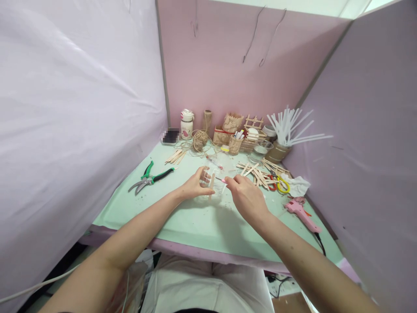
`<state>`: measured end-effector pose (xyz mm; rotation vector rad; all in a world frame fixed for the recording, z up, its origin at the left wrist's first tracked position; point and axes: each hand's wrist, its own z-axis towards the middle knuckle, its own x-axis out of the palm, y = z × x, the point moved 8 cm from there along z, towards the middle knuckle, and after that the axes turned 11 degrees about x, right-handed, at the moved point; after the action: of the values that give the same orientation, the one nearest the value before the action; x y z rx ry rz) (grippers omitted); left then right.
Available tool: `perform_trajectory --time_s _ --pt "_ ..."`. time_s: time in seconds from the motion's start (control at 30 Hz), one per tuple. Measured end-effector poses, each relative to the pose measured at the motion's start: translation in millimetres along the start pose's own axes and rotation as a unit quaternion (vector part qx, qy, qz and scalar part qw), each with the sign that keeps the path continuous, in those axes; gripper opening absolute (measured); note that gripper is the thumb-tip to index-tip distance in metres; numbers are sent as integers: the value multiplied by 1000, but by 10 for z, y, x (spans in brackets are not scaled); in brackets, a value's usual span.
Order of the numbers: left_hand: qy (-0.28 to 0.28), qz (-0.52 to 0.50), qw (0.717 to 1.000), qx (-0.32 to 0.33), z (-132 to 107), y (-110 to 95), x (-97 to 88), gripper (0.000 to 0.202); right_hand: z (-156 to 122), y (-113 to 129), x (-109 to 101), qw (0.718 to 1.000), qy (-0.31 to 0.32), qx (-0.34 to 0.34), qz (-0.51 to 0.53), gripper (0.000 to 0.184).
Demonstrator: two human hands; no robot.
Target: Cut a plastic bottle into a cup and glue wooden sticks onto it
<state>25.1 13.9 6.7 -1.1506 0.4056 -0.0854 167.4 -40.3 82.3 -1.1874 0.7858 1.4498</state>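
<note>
My left hand (194,184) is closed around a clear plastic cup (219,190), which looks tipped on its side just above the table. One wooden craft stick (211,184) stands against the cup near my left thumb. A slim tool with a pink handle and thin dark shaft (220,179) is pinched in my right hand (245,191). Its tip points left toward the stick and the cup; whether it touches them I cannot tell. Both hands are over the middle of the pale green table (192,221).
Green-handled pruning shears (148,179) lie left. A pink glue gun (302,215), yellow-handled scissors (282,184) and loose craft sticks (256,174) are right. Behind stand a twine ball (198,141), a white bottle (186,126), a water cup (259,152) and a pot of glue sticks (286,130).
</note>
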Motion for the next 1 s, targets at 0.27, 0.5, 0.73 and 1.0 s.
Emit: perform_trajectory --time_s 0.27,0.5,0.73,1.0 --pt "-1 6 1000 -4 13 81 -8 87 -21 -144 47 1000 12 26 -9 18" --pt "-1 8 1000 -5 6 75 -15 89 -45 -277 47 999 -1 35 -5 18" --pt "4 -14 1000 -20 -6 21 1 82 7 -109 62 999 -26 -3 43 19" --pt "-6 -11 1000 -19 -5 0 -1 79 -4 -10 31 1000 -7 10 -7 18"
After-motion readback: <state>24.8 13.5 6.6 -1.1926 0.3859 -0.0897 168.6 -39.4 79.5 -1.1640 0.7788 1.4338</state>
